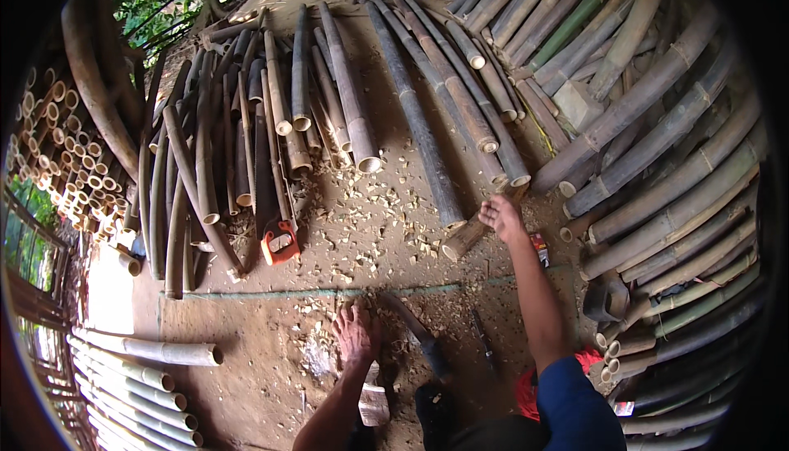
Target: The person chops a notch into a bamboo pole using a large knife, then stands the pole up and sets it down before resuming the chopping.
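My right hand [503,217] reaches forward over the ground, fingers apart, beside the upper end of a short bamboo piece [465,240]. Whether it touches that piece I cannot tell. My left hand [357,336] is lower down, its fingers stretched out and pointing forward, palm down; what lies under the palm is hidden. Just below its wrist is a pale wooden block [374,402]. To the right of that hand lies a machete [415,329] with a curved blade and dark handle. A thin dark tool [482,337] lies further right.
Long bamboo poles [349,93] lie ahead, with an orange-handled saw [281,243] at their near ends. Stacked bamboo [649,138] lines the right side, and pale cut poles [148,348] lie at left. Wood chips [362,237] cover the ground. A green string [329,293] crosses it.
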Demonstrator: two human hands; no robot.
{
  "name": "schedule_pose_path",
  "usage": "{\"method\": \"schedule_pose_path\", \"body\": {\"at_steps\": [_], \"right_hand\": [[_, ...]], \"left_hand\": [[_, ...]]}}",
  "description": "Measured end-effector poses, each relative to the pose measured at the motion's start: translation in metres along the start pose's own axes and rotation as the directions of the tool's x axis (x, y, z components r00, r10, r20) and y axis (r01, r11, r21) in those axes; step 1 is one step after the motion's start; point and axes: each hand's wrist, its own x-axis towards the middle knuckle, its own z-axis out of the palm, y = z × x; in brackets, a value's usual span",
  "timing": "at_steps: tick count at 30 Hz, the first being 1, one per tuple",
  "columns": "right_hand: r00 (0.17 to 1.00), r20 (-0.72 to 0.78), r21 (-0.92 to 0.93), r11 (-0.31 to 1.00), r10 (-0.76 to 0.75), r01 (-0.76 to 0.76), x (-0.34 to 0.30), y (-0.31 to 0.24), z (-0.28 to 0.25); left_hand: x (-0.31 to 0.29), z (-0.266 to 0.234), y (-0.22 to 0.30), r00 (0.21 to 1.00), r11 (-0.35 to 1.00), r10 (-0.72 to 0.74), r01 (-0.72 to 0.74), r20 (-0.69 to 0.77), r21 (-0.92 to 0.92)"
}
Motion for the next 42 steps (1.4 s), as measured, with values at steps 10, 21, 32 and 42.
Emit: {"method": "schedule_pose_path", "body": {"at_steps": [10,21,32,42], "right_hand": [[0.998,-0.051,0.207,0.978,0.031,-0.020,0.074,-0.004,0.022],[0.991,0.108,0.071,0.994,0.073,-0.081,0.073,0.034,0.042],[0.958,0.159,-0.987,-0.005,-0.239,0.163,-0.028,0.063,0.139],[0.859,0.196,-0.959,0.090,-0.473,0.268,0.003,0.091,0.150]], "left_hand": [[-0.006,-0.007,-0.007,0.998,0.998,-0.055,0.055,-0.016,0.016],[-0.003,-0.002,-0.003,0.997,0.998,-0.053,0.055,-0.050,0.035],[-0.006,-0.005,-0.009,0.995,0.993,-0.080,0.085,-0.060,0.088],[-0.004,-0.008,0.004,0.996,0.995,-0.072,0.076,-0.061,0.066]]}}
